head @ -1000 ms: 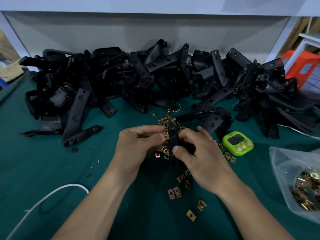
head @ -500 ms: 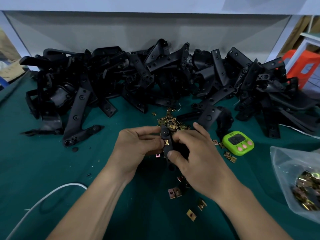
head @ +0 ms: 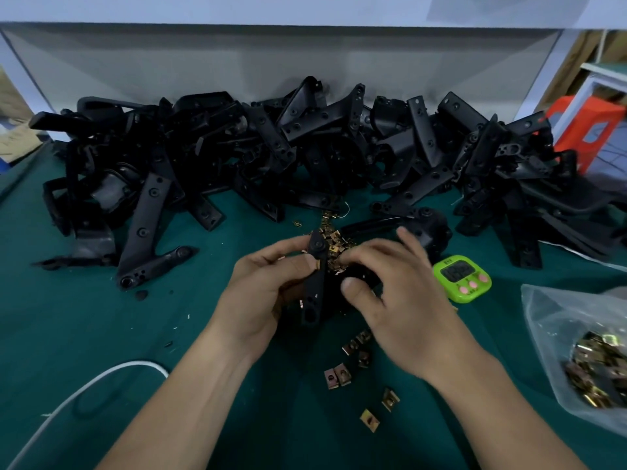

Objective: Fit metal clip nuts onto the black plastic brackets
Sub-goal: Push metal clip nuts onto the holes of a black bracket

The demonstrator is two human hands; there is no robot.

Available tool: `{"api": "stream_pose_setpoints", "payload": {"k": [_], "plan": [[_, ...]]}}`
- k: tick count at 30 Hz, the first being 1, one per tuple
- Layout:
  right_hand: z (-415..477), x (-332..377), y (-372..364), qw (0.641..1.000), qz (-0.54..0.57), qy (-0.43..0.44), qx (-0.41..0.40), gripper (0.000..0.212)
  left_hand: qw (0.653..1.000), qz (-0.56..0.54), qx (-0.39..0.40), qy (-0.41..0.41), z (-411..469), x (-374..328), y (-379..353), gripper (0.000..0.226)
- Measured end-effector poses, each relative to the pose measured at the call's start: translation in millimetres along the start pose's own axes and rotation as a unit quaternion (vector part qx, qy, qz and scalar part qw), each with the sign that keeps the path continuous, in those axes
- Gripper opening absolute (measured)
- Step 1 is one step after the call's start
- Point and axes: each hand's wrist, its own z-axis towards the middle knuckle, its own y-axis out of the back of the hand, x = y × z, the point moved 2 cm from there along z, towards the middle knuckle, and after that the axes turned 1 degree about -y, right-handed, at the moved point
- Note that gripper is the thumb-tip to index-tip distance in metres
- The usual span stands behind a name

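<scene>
- Your left hand [head: 268, 293] is pinching the slim arm of the black bracket [head: 315, 293] between thumb and fingers, near the arm's upper end.
- Your right hand [head: 403, 293] is curling over the bracket's bulkier body just beside the left, with the thumb pressing in. The two hands are working close together across the one part.
- A brass clip nut [head: 318, 265] is showing at the arm's edge, right by your left thumb. It is too small to tell whether it is sitting fully home.
- If you are pushing it on at a slant, one leg is likely riding up, leaving its thread off the bracket's hole.
- Your right fingers are blurred, so I cannot tell how firm that hold is. A slack hold there risks the bracket twisting as you press.
- A nut springing off would be landing in the heap of loose clip nuts [head: 334, 239] just beyond your fingertips, where you would be losing track of it.
- More scattered clip nuts [head: 339, 376] are lying below your right wrist, so a dragging forearm could be sweeping them away.
- The green timer [head: 462, 278] is sitting just outside your right hand, where a wide elbow swing could knock it.
</scene>
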Motion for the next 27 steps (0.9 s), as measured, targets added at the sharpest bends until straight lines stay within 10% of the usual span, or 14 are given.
{"api": "stream_pose_setpoints", "payload": {"k": [4,8,19,27], "plan": [[-2.3,4.5,1.5,0.989,-0.146,-0.014,0.018,0.065,0.999,0.006,0.053,0.002,-3.1,-2.1,-4.5,0.033],[2.9,5.6,0.4,0.981,-0.193,-0.018,0.018,0.035,0.990,0.054,0.132,-0.013,-11.9,2.8,-16.6,0.032],[0.4,-16.4,6.2,0.986,-0.093,-0.083,0.112,0.012,0.988,0.066,-0.096,-0.103,2.1,-3.9,7.6,0.018],[-0.5,-12.9,5.9,0.988,-0.120,-0.052,0.084,0.022,0.859,0.404,-0.226,-0.220,2.1,-6.9,22.1,0.040]]}}
